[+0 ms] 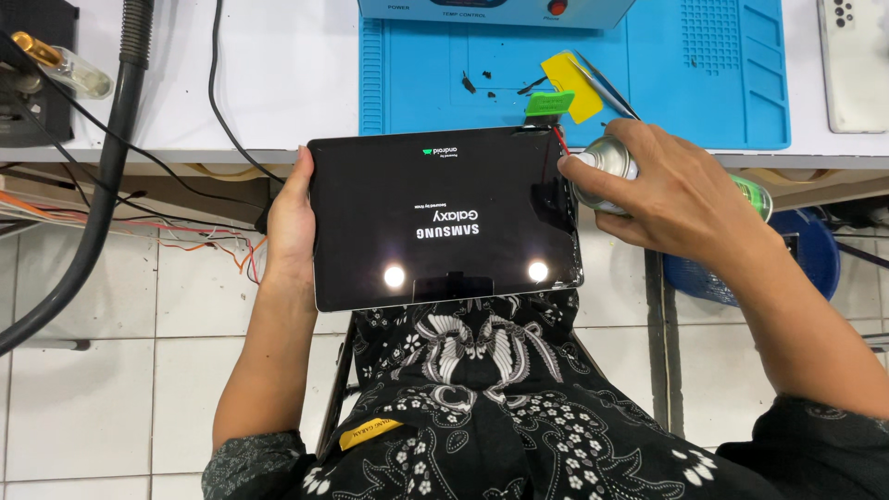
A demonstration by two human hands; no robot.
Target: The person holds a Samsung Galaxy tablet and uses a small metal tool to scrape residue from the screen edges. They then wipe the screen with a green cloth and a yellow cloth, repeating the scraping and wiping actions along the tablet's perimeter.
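Observation:
A black tablet with its screen lit is held over my lap, just in front of the bench edge. My left hand grips its left edge. My right hand is wrapped around a silver spray can with a green band, lying sideways. The can's thin red straw points at the tablet's upper right corner. A green plastic pick is wedged at that corner. The screen's right side shows cracks.
A blue work mat lies on the white bench, with a yellow pick, tweezers and dark scraps on it. A white phone sits far right. A thick hose and loose wires hang left. A blue stool stands right.

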